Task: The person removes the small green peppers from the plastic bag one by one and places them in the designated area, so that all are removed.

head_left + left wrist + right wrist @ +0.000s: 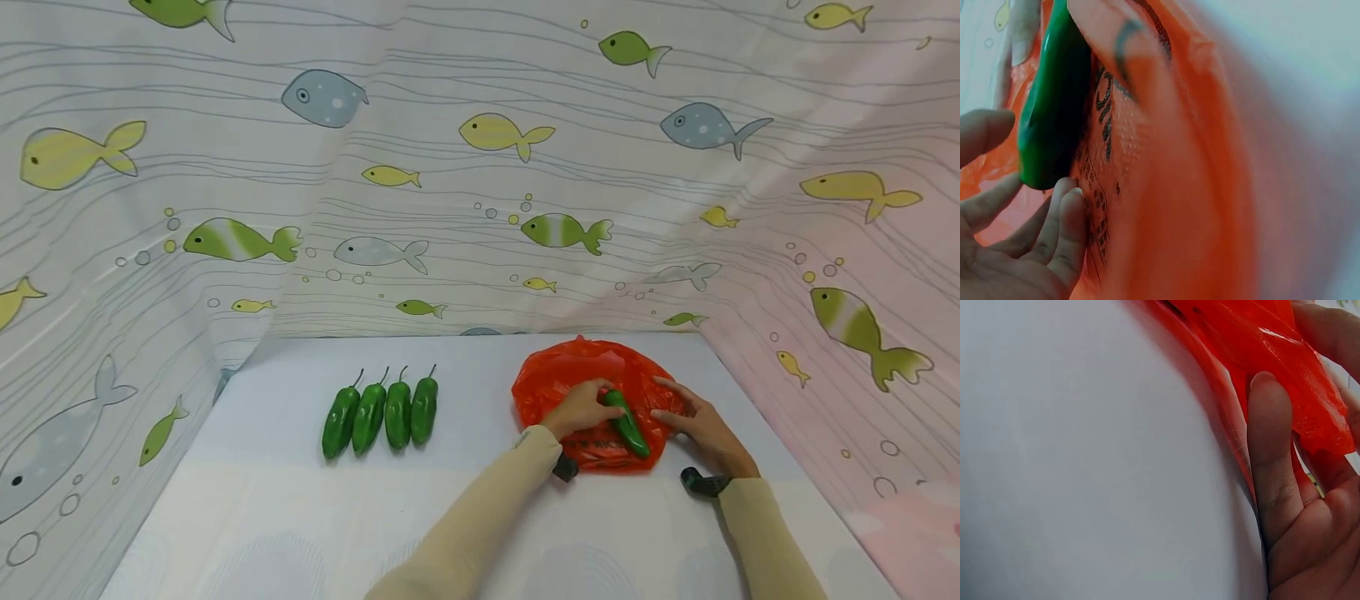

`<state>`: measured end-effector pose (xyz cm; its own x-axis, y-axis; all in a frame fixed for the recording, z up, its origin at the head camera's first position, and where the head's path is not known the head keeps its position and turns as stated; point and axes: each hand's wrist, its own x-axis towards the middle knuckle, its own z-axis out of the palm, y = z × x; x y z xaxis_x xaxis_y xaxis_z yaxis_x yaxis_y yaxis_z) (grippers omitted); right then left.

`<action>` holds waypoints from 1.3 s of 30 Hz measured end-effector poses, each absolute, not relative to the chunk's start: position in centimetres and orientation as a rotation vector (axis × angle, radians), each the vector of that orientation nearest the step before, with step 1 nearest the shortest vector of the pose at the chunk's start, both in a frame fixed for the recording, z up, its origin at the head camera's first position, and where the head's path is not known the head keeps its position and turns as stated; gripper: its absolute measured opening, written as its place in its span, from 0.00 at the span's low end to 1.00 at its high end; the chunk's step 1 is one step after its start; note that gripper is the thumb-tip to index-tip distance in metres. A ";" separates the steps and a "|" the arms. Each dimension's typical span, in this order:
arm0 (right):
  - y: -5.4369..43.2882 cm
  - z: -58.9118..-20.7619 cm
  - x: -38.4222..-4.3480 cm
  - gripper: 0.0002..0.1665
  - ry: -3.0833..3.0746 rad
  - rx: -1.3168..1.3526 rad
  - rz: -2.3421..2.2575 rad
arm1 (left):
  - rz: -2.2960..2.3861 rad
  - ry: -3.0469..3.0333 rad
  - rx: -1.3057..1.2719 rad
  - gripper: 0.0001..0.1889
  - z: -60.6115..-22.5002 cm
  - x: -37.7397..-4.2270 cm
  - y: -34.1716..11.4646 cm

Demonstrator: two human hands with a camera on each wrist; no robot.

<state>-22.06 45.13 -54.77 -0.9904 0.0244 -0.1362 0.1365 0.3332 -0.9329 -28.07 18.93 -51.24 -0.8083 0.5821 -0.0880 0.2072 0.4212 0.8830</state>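
In the head view, my left hand (581, 408) holds one end of a green chili pepper (628, 429) over a red plastic bag (551, 375). The left wrist view shows the fingers at the blunt end of the pepper (1054, 106), the thumb beside it and dark print on the bag (1147, 206) behind. At the bag's right side is my right hand (708, 433), thumb and fingers spread. Crumpled red plastic (1310, 394) lies between that thumb and the fingers in the right wrist view. How firmly it grips is hard to tell.
Several green chili peppers (381, 417) lie side by side on the white table (262, 483), left of the bag, stems pointing away. A fish-patterned curtain (435, 200) closes off the back and both sides.
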 end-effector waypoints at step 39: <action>44.9 -54.4 -21.7 0.48 2.494 0.154 -1.751 | 1.364 2.172 0.528 0.18 -50.3 -26.5 19.7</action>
<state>-21.73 44.92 -54.43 -0.9908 0.0305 -0.1319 0.1344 0.3378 -0.9316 -26.46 19.71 -50.26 -0.7905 0.5722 -0.2183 0.0520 0.4179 0.9070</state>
